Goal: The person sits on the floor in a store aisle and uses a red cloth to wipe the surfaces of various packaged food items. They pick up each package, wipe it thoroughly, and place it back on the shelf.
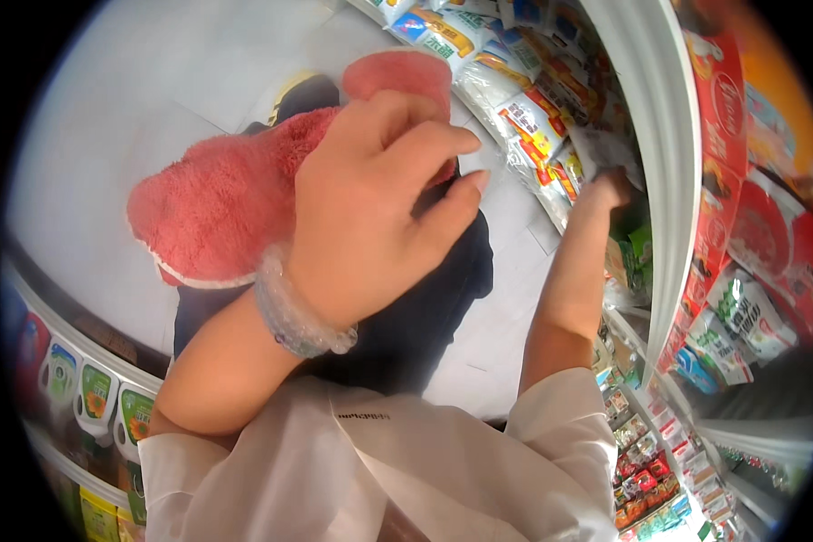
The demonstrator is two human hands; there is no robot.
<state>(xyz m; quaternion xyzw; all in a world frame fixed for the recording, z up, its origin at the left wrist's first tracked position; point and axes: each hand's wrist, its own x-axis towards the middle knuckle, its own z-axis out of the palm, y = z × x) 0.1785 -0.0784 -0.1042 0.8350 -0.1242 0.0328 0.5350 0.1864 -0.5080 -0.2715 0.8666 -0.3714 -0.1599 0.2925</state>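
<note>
My left hand [361, 199] is raised over my lap, with a clear beaded bracelet [289, 307] around the wrist. Its thumb and index finger are apart with nothing between them; the other fingers curl loosely. Below and behind it lies a red plush item [217, 208] with a white edge, whose kind I cannot make out. Another red plush part [397, 72] shows beyond the fingers. Out to the right, my right hand [612, 188] reaches into a low shelf, by a whitish plastic packet [598, 149]. Its fingers are mostly hidden there.
Printed bags [531, 122] in white, yellow and red line the low shelf. A white shelf edge [677, 135] curves above my right forearm. Red packages [718, 135] stand beyond it. At left, white bottles [97, 393] fill another shelf. Pale floor tiles [154, 81] lie between.
</note>
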